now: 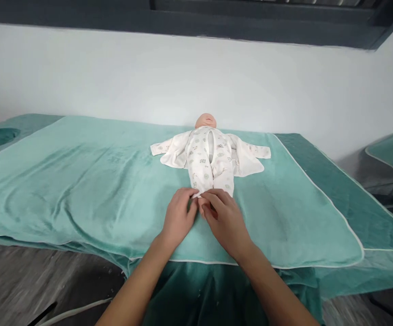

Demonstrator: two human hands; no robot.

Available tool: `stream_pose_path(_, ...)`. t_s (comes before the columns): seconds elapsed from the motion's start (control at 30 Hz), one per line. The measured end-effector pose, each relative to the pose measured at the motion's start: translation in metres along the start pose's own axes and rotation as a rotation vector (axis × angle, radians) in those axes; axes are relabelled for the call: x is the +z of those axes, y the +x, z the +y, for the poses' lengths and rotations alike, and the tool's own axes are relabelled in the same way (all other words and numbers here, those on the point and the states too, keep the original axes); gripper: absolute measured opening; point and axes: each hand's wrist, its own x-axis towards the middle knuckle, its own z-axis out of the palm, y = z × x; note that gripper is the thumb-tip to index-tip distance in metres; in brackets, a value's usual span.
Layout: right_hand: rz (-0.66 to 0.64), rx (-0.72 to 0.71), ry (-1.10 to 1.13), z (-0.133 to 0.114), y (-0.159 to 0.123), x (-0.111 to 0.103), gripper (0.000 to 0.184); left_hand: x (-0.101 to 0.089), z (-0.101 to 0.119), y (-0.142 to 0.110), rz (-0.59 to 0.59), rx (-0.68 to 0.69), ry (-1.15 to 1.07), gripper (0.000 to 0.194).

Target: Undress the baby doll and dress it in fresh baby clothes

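A baby doll (pixel 206 120) lies on its back, its head toward the wall. It wears white printed baby pants (pixel 201 160) and a white jacket (pixel 247 156) spread out at both sides. At the lower end of one pant leg, my left hand (pixel 180 213) pinches the cuff between thumb and fingers. My right hand (pixel 226 219) has its fingers closed on the same cuff from the other side. A bit of the doll's foot (pixel 202 207) shows between my hands; the other foot is hidden behind my right hand.
A light green blanket (pixel 80 181) with white piping covers the bed, wrinkled at the left. Darker green cover (pixel 359 194) shows at the right. Behind stands a white wall (pixel 131 77) under a dark window frame (pixel 250 22). A cable (pixel 77 310) lies on the floor.
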Motion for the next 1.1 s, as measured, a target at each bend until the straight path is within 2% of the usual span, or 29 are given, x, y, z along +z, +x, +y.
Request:
stream_pose_path(0.13, 0.089, 0.013, -0.078, -0.003, 0.01, 0.008, 0.016, -0.014, 0.014, 0.009, -0.012, -0.218, -0.315, 0.016)
stream_pose_path(0.33, 0.054, -0.004, -0.174, -0.002, 0.026, 0.01, 0.021, -0.018, 0.02, 0.008, -0.06, -0.232, -0.399, 0.014)
stream_pose_path(0.47, 0.099, -0.032, -0.104, 0.0, 0.023, 0.006, 0.019, -0.01, 0.018, 0.001, -0.008, -0.1, -0.246, 0.012)
stream_pose_path(0.57, 0.102, -0.08, -0.032, -0.001, 0.018, 0.004, 0.019, 0.0, 0.018, -0.001, 0.05, 0.01, -0.024, 0.025)
stream_pose_path(0.7, 0.07, -0.121, -0.039, 0.0, 0.014, 0.003, 0.018, 0.008, 0.016, 0.005, 0.108, 0.057, 0.204, 0.03)
stream_pose_path(0.83, 0.064, -0.065, -0.109, 0.006, 0.021, 0.003, 0.019, 0.007, 0.017, 0.008, 0.119, 0.045, 0.251, 0.017)
stream_pose_path(1.0, -0.029, 0.006, -0.21, 0.0, 0.034, 0.001, 0.023, 0.003, 0.026, 0.004, 0.131, 0.092, 0.293, 0.017)
stream_pose_path(1.1, -0.03, 0.018, -0.185, -0.004, 0.028, 0.0, 0.027, 0.001, 0.023, -0.002, 0.135, 0.13, 0.322, 0.018)
